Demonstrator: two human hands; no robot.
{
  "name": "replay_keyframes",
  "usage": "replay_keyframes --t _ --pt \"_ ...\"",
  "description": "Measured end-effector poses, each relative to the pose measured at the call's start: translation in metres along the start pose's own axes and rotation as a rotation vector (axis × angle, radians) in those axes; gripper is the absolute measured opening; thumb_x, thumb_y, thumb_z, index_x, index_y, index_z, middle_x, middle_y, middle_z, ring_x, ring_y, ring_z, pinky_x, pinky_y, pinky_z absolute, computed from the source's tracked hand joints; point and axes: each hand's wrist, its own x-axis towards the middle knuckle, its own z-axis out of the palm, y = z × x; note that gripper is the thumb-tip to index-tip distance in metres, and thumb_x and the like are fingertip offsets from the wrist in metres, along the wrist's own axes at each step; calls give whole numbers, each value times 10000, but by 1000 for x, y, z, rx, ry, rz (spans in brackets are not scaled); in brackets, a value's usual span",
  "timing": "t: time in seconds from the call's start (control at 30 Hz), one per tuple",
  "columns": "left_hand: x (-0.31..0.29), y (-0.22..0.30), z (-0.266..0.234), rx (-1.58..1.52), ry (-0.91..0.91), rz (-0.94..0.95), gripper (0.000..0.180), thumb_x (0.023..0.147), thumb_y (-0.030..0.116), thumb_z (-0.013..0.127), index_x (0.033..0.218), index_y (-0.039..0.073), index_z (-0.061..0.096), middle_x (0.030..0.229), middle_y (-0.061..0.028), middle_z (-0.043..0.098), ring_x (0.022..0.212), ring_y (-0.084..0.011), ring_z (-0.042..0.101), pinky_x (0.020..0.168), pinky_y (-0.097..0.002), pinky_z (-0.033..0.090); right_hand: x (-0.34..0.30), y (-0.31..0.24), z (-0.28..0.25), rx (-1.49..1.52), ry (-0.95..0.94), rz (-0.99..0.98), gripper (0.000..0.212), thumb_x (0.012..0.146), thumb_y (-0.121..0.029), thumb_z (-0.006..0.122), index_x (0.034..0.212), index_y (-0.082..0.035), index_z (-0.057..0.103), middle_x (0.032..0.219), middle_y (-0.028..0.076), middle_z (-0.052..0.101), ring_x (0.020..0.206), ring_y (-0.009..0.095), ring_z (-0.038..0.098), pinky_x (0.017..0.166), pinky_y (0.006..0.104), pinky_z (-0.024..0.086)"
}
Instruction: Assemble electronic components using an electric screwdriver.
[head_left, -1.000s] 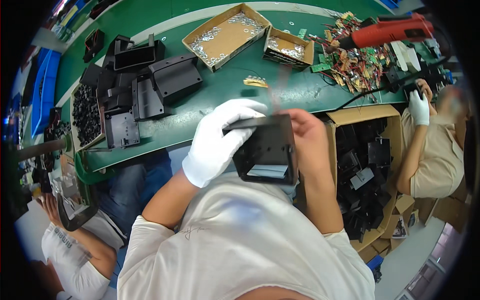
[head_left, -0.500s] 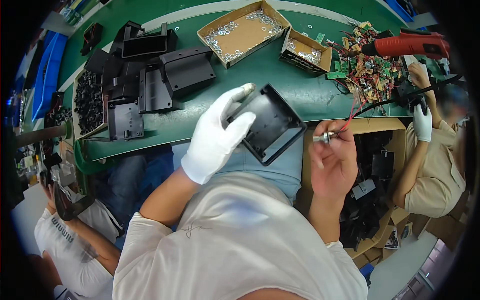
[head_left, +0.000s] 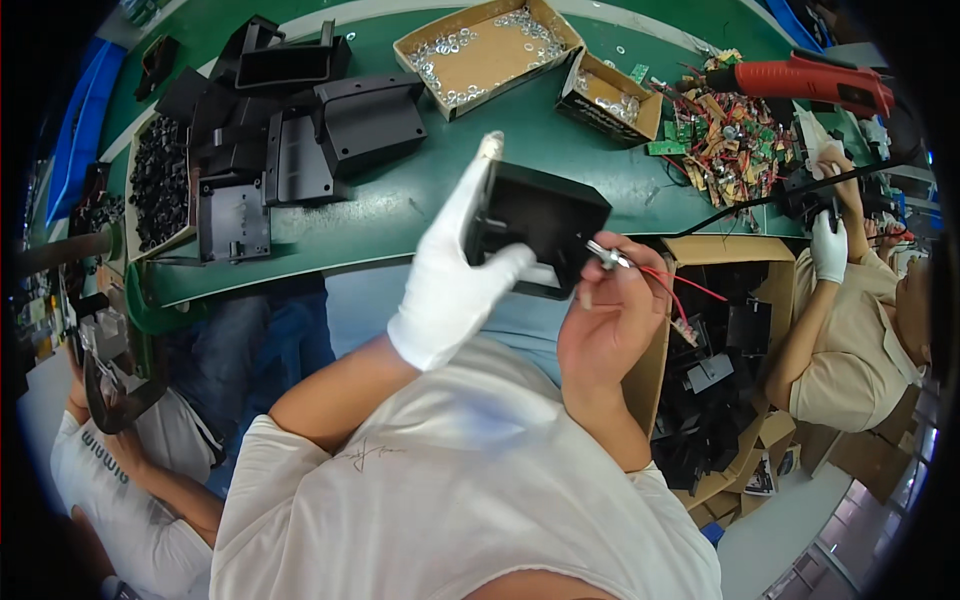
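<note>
My left hand (head_left: 460,265), in a white glove, grips a black plastic housing (head_left: 548,215) by its left side, thumb across its near part. The open box shape is tilted above the table's front edge. Bare fingers of my right hand (head_left: 615,320) are closed on a wired metal-shafted part (head_left: 608,256), perhaps a potentiometer. Its silver shaft points at the housing's right wall, close to it; whether they touch I cannot tell. Red wires (head_left: 690,283) trail from the part to the right, ending near a small pale connector.
Black housings (head_left: 370,125) are piled at the left beside a box of small black parts (head_left: 160,185). Cardboard trays (head_left: 490,60) hold metal washers. A red power screwdriver (head_left: 810,80) hangs over heaped wired circuit boards (head_left: 730,140). A carton (head_left: 700,480) of black parts stands right; co-workers sit on both sides.
The housing has turned so its side wall faces up more. My right hand has moved left, bringing the metal-shafted part up to the housing's right side, and the red wires now hang rightward.
</note>
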Motion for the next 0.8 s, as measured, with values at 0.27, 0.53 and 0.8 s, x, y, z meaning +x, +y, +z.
replay_keyframes --t 0.27,0.53,0.8 --pt "13 21 -32 407 62 337 546 804 -144 642 1333 -10 627 1221 -91 702 1022 -162 635 974 -297 548 12 -11 -12 -504 -327 -376 289 823 142 643 1066 -9 678 1097 185 750 786 224 701 680 248 559" --pt "9 22 -31 367 1 96 207 822 10 665 1024 5 710 891 -83 742 700 -217 640 671 -322 524 6 -2 2 -946 -610 -538 207 785 106 737 951 -15 762 819 52 769 612 133 634 579 217 500" --pt "10 30 -30 802 -140 131 201 867 34 630 1037 -19 723 770 -91 705 619 -193 523 607 -319 465 -6 0 4 -1152 -541 -144 159 812 36 764 956 -31 767 806 27 763 580 120 574 547 237 449"
